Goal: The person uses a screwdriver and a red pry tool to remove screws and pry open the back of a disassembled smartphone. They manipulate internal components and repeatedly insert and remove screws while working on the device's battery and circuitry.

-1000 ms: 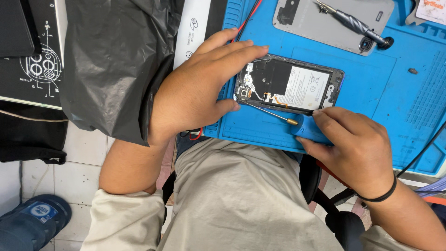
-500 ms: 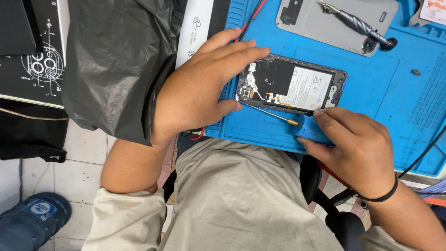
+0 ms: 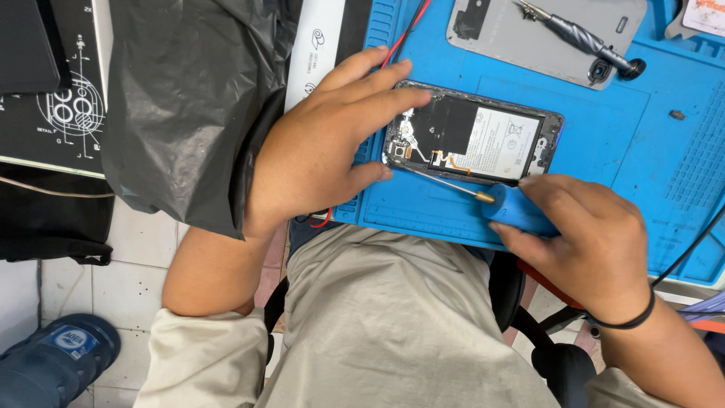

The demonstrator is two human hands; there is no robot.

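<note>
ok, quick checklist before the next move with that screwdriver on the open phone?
1. Phone steadied: ok, left hand rests on its left end, fingers over the top edge.
2. Screwdriver gripped: ok, right hand wraps the blue handle.
3. Tip seated in a screw: cannot tell, the tip reaches the phone's lower left corner but the contact is too small to see.
4. Phone flat on the mat: ok, it lies back-open on the blue mat.
5. Back cover out of the way: ok, it lies apart at the top with another tool on it.
6. Loose screw on the mat: ok, well away from both hands.
</note>
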